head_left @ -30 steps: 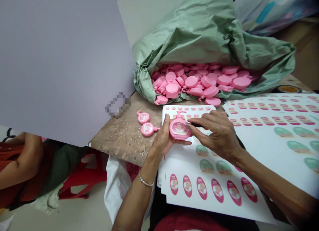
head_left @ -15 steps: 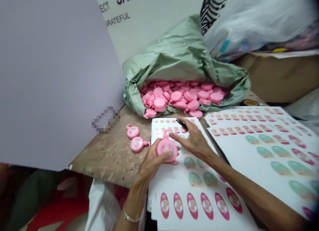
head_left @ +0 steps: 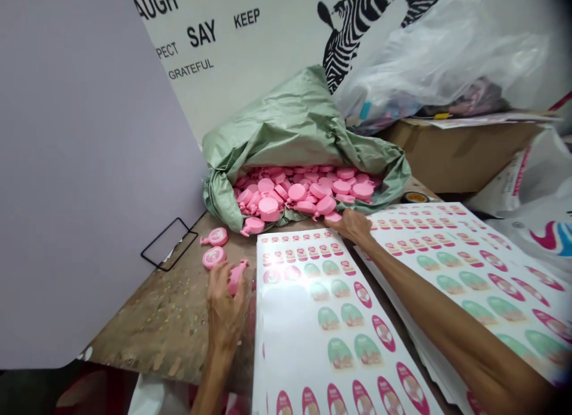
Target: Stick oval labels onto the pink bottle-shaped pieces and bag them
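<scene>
My left hand is shut on a pink plastic bottle-shaped piece at the table's edge, and the piece's face is turned away from me. Just above it lie two pink pieces with round labels, the nearer and the farther. My right hand stretches across the sticker sheets, its fingers at the lower rim of a heap of unlabelled pink pieces. Whether those fingers grip anything is hidden. Under my forearms lie printed sticker sheets with oval pink and green labels.
A green woven sack holds the heap. A lavender board fills the left side above a worn wooden table. More sticker sheets spread right. Behind stand a tape roll, cardboard box and plastic bag.
My left hand has moved left off the sheet to the table's edge, and the labelled bottle piece no longer lies flat between my hands. My right hand has moved up to the heap.
</scene>
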{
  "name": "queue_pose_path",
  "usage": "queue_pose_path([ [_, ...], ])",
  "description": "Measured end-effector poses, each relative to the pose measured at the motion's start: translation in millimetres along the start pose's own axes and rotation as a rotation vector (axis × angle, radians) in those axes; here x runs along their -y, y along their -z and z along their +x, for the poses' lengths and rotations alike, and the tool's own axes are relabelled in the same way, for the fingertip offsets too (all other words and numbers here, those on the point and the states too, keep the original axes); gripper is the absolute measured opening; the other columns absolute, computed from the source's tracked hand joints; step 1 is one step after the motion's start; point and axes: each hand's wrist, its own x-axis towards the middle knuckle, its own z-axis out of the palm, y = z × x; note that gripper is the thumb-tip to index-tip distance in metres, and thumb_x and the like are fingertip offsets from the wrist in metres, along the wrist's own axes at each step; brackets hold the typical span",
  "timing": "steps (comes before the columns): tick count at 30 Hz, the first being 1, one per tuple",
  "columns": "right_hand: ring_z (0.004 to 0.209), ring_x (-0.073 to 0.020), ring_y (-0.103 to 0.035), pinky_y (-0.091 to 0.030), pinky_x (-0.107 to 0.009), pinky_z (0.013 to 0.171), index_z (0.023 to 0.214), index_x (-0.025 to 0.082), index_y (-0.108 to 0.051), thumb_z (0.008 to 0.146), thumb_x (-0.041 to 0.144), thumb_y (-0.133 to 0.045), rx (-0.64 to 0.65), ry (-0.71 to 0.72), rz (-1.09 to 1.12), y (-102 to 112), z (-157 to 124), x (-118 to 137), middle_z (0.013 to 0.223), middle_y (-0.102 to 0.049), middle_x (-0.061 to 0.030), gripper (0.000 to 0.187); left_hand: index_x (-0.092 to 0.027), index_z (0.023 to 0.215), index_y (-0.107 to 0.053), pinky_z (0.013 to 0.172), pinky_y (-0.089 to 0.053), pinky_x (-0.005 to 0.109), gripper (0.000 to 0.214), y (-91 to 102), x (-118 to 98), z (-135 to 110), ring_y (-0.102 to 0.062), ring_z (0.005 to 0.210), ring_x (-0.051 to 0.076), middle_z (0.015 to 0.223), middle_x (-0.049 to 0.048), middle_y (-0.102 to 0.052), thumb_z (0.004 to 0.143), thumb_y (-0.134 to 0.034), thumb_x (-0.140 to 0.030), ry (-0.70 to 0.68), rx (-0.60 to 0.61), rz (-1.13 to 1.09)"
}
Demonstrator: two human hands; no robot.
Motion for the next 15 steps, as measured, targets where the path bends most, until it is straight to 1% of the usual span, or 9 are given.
queue_pose_path([
  [1,0.099,-0.0393,-0.063,-0.045,-0.046,0.078,0.099,0.005,-0.069,0.072,0.063,-0.056,-0.013,-0.001,-0.012,8.9,-3.3,-3.8,0.100,-0.068,-0.0267,0.065,-0.022,0.105,-0.064,0.085,-0.051,0.044,0.029,-1.7,-6.0,-2.9,-0.060,0.097,0.026,0.111,0.0108,-0.062,0.088,-0.052,-0.042,0.023,0.035,-0.062],
  [3,0.096,-0.0370,-0.064,-0.047,-0.044,0.077,0.101,0.009,-0.068,0.072,0.066,-0.055,-0.034,0.035,-0.012,27.9,-17.6,-13.2,0.099,-0.069,-0.0228,0.065,-0.021,0.099,-0.066,0.079,-0.053,0.038,0.027,-8.0,-18.1,-8.5,-0.062,0.089,0.023,0.104,0.0089,-0.065,0.088,-0.053,-0.041,0.118,0.109,-0.188],
  [4,0.094,-0.0352,-0.065,-0.048,-0.043,0.076,0.103,0.012,-0.067,0.072,0.067,-0.055,-0.047,0.082,0.003,36.0,-29.4,-17.2,0.099,-0.070,-0.0200,0.065,-0.020,0.096,-0.067,0.078,-0.053,0.037,0.026,-13.1,-25.0,-11.0,-0.062,0.085,0.022,0.100,0.0085,-0.067,0.087,-0.055,-0.042,0.186,0.163,-0.278],
  [6,0.092,-0.0316,-0.066,-0.050,-0.041,0.075,0.108,0.016,-0.065,0.070,0.067,-0.059,-0.099,0.257,0.086,46.5,-61.7,-20.5,0.102,-0.070,-0.0150,0.064,-0.018,0.090,-0.067,0.075,-0.054,0.035,0.029,-26.3,-40.7,-15.6,-0.062,0.081,0.020,0.095,0.0086,-0.067,0.084,-0.058,-0.045,0.328,0.314,-0.494],
  [8,0.090,-0.0290,-0.066,-0.051,-0.040,0.076,0.109,0.016,-0.063,0.071,0.064,-0.062,-0.161,0.436,0.195,48.7,-101.0,-16.2,0.102,-0.070,-0.0135,0.060,-0.016,0.094,-0.067,0.075,-0.055,0.034,0.034,-40.9,-58.6,-20.6,-0.063,0.083,0.020,0.099,0.0100,-0.067,0.083,-0.060,-0.048,0.465,0.476,-0.740],
  [9,0.088,-0.0283,-0.066,-0.052,-0.040,0.076,0.107,0.016,-0.063,0.072,0.061,-0.064,-0.189,0.496,0.250,47.8,-120.5,-11.6,0.101,-0.070,-0.0135,0.058,-0.016,0.099,-0.066,0.077,-0.055,0.034,0.037,-47.3,-67.4,-23.2,-0.064,0.086,0.020,0.103,0.0107,-0.066,0.083,-0.061,-0.049,0.524,0.539,-0.869],
  [11,0.088,-0.0279,-0.066,-0.053,-0.041,0.078,0.107,0.015,-0.062,0.074,0.055,-0.066,-0.207,0.582,0.339,45.2,-153.3,-0.5,0.098,-0.069,-0.0137,0.052,-0.016,0.106,-0.063,0.080,-0.055,0.034,0.039,-56.2,-83.0,-28.4,-0.064,0.088,0.018,0.106,0.0104,-0.065,0.083,-0.062,-0.048,0.595,0.621,-1.093],
  [13,0.091,-0.0281,-0.065,-0.052,-0.041,0.081,0.110,0.015,-0.060,0.073,0.051,-0.068,-0.150,0.634,0.425,44.5,-171.3,8.3,0.099,-0.069,-0.0131,0.052,-0.016,0.108,-0.062,0.077,-0.056,0.032,0.039,-58.3,-92.5,-31.3,-0.064,0.081,0.016,0.100,0.0089,-0.066,0.083,-0.064,-0.046,0.618,0.652,-1.228],
  [15,0.094,-0.0264,-0.065,-0.053,-0.039,0.080,0.117,0.018,-0.056,0.075,0.050,-0.067,-0.011,0.631,0.526,45.5,-171.7,10.2,0.105,-0.068,-0.0118,0.054,-0.014,0.107,-0.061,0.071,-0.057,0.030,0.039,-54.5,-93.4,-29.9,-0.064,0.076,0.015,0.095,0.0086,-0.067,0.080,-0.068,-0.041,0.647,0.608,-1.255],
])
